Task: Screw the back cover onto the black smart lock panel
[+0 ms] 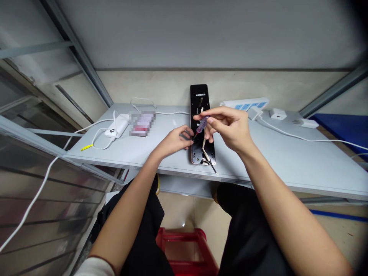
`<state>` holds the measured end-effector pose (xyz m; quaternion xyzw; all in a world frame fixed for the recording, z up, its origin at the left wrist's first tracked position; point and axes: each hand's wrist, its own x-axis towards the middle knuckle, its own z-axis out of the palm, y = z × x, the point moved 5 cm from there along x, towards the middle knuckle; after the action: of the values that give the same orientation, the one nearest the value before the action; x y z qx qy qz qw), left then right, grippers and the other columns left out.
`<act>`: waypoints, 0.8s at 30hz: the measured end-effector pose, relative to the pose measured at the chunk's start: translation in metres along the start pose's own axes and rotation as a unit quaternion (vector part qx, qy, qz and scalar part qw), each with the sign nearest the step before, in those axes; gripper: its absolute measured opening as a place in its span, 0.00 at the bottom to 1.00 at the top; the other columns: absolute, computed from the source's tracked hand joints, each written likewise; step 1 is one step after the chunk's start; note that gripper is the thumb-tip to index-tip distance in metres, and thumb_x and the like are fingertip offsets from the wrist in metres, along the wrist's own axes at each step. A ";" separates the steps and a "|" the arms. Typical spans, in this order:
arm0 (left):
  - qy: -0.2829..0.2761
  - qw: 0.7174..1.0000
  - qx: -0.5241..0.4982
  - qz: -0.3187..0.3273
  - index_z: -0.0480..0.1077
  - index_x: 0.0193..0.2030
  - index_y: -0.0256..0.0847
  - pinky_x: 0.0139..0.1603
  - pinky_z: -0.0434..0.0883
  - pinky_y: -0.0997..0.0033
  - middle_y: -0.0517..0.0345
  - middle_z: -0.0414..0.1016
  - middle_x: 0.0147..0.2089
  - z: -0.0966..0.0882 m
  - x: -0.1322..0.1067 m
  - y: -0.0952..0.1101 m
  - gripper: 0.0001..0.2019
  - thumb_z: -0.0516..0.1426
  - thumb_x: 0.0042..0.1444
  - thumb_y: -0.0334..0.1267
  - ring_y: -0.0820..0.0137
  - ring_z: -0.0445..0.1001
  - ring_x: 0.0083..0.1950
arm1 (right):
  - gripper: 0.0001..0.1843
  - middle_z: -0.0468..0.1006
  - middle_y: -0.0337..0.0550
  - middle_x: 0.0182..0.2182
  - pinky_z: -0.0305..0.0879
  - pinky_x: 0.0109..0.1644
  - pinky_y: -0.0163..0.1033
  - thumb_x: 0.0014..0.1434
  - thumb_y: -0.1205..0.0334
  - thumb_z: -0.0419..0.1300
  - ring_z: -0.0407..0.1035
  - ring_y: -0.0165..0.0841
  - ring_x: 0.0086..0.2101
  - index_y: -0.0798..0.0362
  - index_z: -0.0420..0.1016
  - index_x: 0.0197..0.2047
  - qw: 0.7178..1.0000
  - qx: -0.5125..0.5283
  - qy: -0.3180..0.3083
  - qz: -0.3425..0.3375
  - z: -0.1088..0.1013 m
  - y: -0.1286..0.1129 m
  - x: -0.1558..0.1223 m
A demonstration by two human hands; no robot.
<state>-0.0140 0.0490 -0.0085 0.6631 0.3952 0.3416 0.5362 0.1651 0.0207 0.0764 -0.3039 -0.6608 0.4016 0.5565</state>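
Observation:
A long black panel (199, 96) with a copper-coloured rim lies lengthwise on the grey table (287, 157), its near end at the table's front edge. My right hand (230, 128) is closed round a small screwdriver (202, 125) with a clear purple handle, tip pointing down at the panel's middle. My left hand (174, 141) rests at the panel's left edge, fingers curled and pinched against it. Thin wires and a black lead (212, 166) lie on the panel's near end.
A white power bank (116, 128) with white cables lies at the left, beside a blurred pink item (142, 123). A blue-and-white power strip (244, 104) and white chargers (277, 114) sit at the back right. A red stool (184, 245) stands under my legs.

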 end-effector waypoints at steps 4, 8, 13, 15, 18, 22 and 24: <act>0.026 0.998 -0.048 -0.018 0.70 0.48 0.40 0.40 0.82 0.69 0.59 0.75 0.45 0.001 -0.002 -0.003 0.14 0.67 0.61 0.24 0.75 0.80 0.35 | 0.15 0.86 0.41 0.40 0.72 0.24 0.40 0.68 0.47 0.71 0.71 0.28 0.20 0.46 0.74 0.44 0.999 -0.040 -0.020 0.010 0.004 -0.005 -0.001; 0.054 0.988 -0.101 -0.099 0.68 0.47 0.39 0.45 0.85 0.62 0.59 0.79 0.40 0.004 -0.004 -0.014 0.14 0.67 0.63 0.25 0.70 0.84 0.35 | 0.05 0.83 0.42 0.39 0.69 0.33 0.40 0.74 0.57 0.59 0.72 0.32 0.27 0.47 0.70 0.44 0.962 -0.263 -0.079 0.000 0.008 -0.020 0.007; -0.008 0.976 -0.156 -0.149 0.75 0.48 0.32 0.53 0.85 0.59 0.51 0.84 0.38 0.012 -0.004 -0.021 0.07 0.67 0.66 0.26 0.66 0.86 0.38 | 0.08 0.78 0.43 0.30 0.58 0.36 0.41 0.74 0.57 0.58 0.68 0.36 0.29 0.49 0.70 0.41 0.809 -0.554 -0.188 0.061 0.015 -0.041 0.030; -0.017 0.974 -0.163 -0.154 0.77 0.45 0.32 0.54 0.85 0.60 0.52 0.84 0.38 0.011 -0.005 -0.022 0.06 0.69 0.64 0.26 0.67 0.86 0.38 | 0.08 0.79 0.45 0.31 0.59 0.36 0.40 0.71 0.59 0.62 0.70 0.36 0.31 0.50 0.72 0.38 0.777 -0.572 -0.235 0.119 0.019 -0.045 0.038; -0.020 0.971 -0.174 -0.163 0.78 0.43 0.32 0.53 0.86 0.59 0.51 0.85 0.38 0.011 -0.006 -0.020 0.08 0.71 0.62 0.27 0.67 0.86 0.37 | 0.07 0.79 0.44 0.30 0.59 0.36 0.38 0.71 0.62 0.63 0.70 0.35 0.30 0.51 0.75 0.38 0.750 -0.567 -0.283 0.189 0.022 -0.046 0.044; -0.015 0.971 -0.178 -0.159 0.79 0.42 0.32 0.49 0.86 0.63 0.51 0.85 0.37 0.011 -0.008 -0.015 0.06 0.70 0.62 0.25 0.68 0.86 0.37 | 0.04 0.83 0.45 0.34 0.58 0.37 0.37 0.70 0.68 0.62 0.70 0.34 0.32 0.51 0.74 0.40 0.747 -0.561 -0.324 0.150 0.028 -0.046 0.046; -0.016 0.971 -0.180 -0.159 0.79 0.42 0.32 0.48 0.85 0.65 0.51 0.85 0.36 0.012 -0.009 -0.013 0.05 0.69 0.62 0.24 0.68 0.86 0.37 | 0.06 0.83 0.45 0.36 0.58 0.39 0.37 0.70 0.69 0.61 0.70 0.34 0.32 0.51 0.72 0.39 0.747 -0.549 -0.355 0.123 0.029 -0.045 0.046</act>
<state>-0.0097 0.0371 -0.0239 0.4898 0.4190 0.3072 0.7001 0.1297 0.0321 0.1370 -0.4713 -0.8739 0.1134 -0.0348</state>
